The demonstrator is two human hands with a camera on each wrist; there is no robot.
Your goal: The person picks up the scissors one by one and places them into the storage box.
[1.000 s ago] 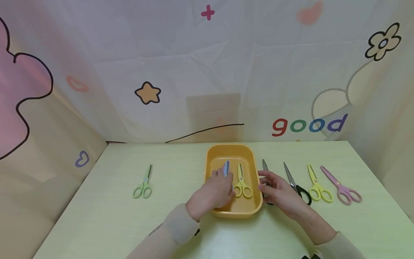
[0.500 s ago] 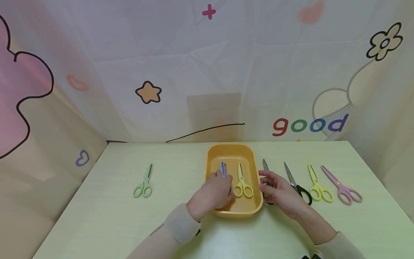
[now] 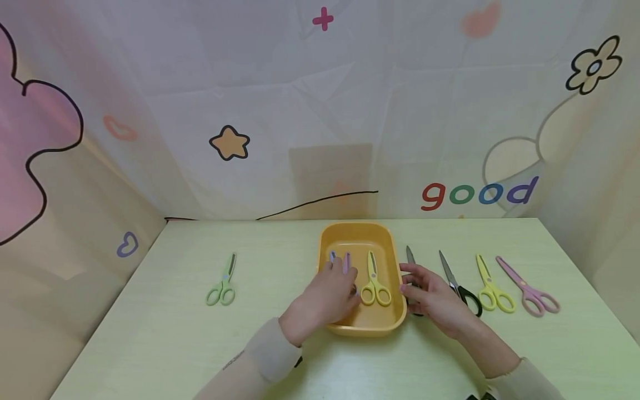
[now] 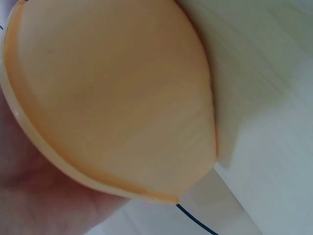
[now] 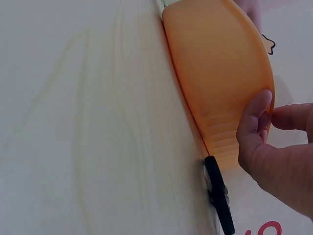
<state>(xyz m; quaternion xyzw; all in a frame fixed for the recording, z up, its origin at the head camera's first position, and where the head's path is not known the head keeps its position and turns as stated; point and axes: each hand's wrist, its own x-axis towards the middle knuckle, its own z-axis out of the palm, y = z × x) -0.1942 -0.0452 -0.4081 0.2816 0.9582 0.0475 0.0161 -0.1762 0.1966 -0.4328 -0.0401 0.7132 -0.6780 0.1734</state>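
Orange tray (image 3: pixel 368 331), pinched by right hand (image 3: pixel 429 294), holds yellow scissors (image 3: pixel 372 278) and purple scissors (image 3: pixel 346 262), grip of left hand (image 3: pixel 327 294) hidden.

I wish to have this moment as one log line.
left hand: in orange tray, over blue tip and purple tip | right hand: grips tray's rim | tray: also holds yellow scissors

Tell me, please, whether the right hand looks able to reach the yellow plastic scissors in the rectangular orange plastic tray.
Probably yes: only the side wall of the tray stands between the right hand and the scissors; nothing covers them, though the hand would have to release the rim.
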